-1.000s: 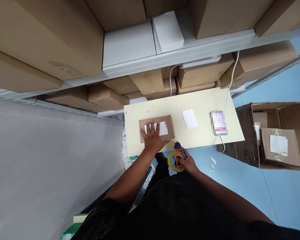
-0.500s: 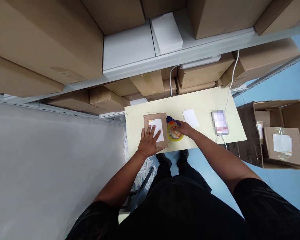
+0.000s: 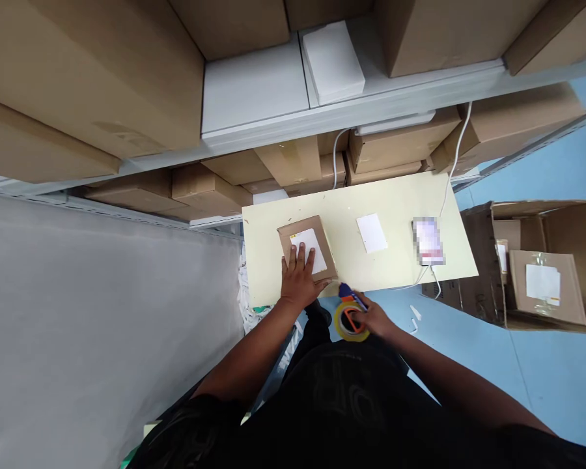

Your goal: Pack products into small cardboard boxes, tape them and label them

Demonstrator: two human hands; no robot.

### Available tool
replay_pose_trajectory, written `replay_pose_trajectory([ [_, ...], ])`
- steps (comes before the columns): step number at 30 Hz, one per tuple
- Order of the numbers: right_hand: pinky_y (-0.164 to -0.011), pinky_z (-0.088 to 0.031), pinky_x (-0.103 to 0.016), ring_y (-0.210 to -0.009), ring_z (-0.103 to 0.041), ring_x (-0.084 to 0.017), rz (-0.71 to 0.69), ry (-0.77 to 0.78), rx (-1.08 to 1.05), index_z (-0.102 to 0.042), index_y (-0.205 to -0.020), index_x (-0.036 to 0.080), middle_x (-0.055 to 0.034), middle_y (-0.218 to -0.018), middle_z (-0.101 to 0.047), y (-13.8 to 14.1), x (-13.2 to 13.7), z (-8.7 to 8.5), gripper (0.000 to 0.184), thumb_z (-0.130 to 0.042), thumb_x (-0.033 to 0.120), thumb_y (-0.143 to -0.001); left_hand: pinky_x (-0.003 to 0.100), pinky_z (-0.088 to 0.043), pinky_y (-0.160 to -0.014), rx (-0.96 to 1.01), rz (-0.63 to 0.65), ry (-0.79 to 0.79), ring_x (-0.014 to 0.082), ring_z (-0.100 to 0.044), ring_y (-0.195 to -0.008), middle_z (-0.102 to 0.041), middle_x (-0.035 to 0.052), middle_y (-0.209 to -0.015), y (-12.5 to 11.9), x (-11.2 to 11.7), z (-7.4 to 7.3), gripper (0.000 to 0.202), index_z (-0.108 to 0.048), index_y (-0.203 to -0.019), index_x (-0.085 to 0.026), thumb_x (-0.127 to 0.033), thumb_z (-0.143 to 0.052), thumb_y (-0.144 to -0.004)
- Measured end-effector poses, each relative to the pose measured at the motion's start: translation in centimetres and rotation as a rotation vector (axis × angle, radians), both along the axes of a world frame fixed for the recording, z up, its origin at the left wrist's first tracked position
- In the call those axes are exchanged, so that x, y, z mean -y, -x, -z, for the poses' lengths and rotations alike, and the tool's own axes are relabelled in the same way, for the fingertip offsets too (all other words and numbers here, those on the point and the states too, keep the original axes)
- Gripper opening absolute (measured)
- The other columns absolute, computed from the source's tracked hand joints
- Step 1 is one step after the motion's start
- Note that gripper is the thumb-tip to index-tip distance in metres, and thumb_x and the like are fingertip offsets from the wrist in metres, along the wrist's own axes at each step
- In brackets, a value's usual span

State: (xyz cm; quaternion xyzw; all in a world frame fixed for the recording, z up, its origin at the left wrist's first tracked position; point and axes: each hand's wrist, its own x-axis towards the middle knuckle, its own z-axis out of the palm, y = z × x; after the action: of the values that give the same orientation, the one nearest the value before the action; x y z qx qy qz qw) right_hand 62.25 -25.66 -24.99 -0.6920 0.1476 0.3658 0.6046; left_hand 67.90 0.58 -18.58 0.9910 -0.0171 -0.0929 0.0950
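Note:
A small cardboard box with a white label on top lies slightly turned on the cream table. My left hand rests flat on the box and its label, fingers spread. Off the table's front edge, close to my body, my right hand grips a tape dispenser with a blue and orange frame and a roll of yellowish tape. The dispenser's blue head is near the box's front right corner. Whether tape runs between the two is too fine to tell.
A white paper and a blurred-out phone-like device with a white cable lie on the table. A large open carton at right holds labelled boxes. Shelves stacked with cartons stand behind the table.
My right hand has brought the tape dispenser from the box's right side toward my body, past the table edge. The box has turned a little under my left hand.

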Motion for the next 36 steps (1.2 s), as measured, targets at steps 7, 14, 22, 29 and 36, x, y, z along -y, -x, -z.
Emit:
replay_pose_trajectory([
  [7,-0.095,-0.058,-0.04,-0.1,-0.073,-0.023,0.0,-0.068,0.085,-0.068,-0.125,0.026,-0.0002,-0.111,-0.078,-7.3,-5.0,1.4,0.054,-0.076,0.035,-0.072,0.055,-0.027,-0.123,-0.102,0.061,0.013,0.0437,-0.011,-0.157,-0.019,0.0226,-0.169,0.6,-1.8,-1.8,0.104,-0.026,-0.162,-0.01,-0.066,-0.067,-0.084],
  [14,-0.087,-0.058,-0.039,-0.091,-0.074,-0.028,-0.328,0.086,0.096,-0.077,-0.114,0.024,-0.004,-0.099,-0.08,-17.3,-5.0,-0.3,0.054,-0.087,0.031,-0.061,0.071,0.003,-0.121,-0.112,0.212,-0.118,0.046,-0.004,-0.157,-0.011,0.016,-0.172,-3.8,-9.0,-2.2,0.112,-0.031,-0.162,-0.025,-0.074,-0.075,-0.072],
  [22,-0.108,-0.049,-0.045,-0.116,-0.069,-0.029,-0.215,0.237,0.134,-0.056,-0.147,0.023,-0.0064,-0.127,-0.073,-13.9,1.4,-0.9,0.088,-0.086,0.036,-0.066,0.077,-0.005,-0.116,-0.179,-0.028,-0.147,0.0459,0.009,-0.157,-0.004,0.014,-0.173,-4.3,-6.2,-1.6,0.115,-0.015,-0.166,-0.025,-0.082,-0.061,-0.077],
  [29,-0.095,-0.058,-0.041,-0.104,-0.072,-0.027,-0.069,0.0,-0.029,-0.064,-0.136,0.023,-0.0037,-0.116,-0.077,-2.8,-1.5,-0.7,0.064,-0.076,0.037,-0.074,0.073,-0.023,-0.113,-0.231,-0.197,-0.188,0.0474,0.009,-0.156,0.005,0.0139,-0.173,-3.8,-1.5,-2.2,0.112,-0.006,-0.167,-0.022,-0.084,-0.047,-0.083],
  [36,-0.088,-0.058,-0.035,-0.094,-0.072,-0.022,-0.106,0.023,0.027,-0.068,-0.123,0.023,-0.001,-0.108,-0.078,-10.8,-6.6,0.1,0.052,-0.074,0.031,-0.072,0.058,-0.027,-0.118,-0.19,0.103,-0.14,0.0478,-0.021,-0.152,-0.019,0.021,-0.169,0.2,-3.1,-3.5,0.119,-0.023,-0.164,-0.02,-0.08,-0.069,-0.072],
])
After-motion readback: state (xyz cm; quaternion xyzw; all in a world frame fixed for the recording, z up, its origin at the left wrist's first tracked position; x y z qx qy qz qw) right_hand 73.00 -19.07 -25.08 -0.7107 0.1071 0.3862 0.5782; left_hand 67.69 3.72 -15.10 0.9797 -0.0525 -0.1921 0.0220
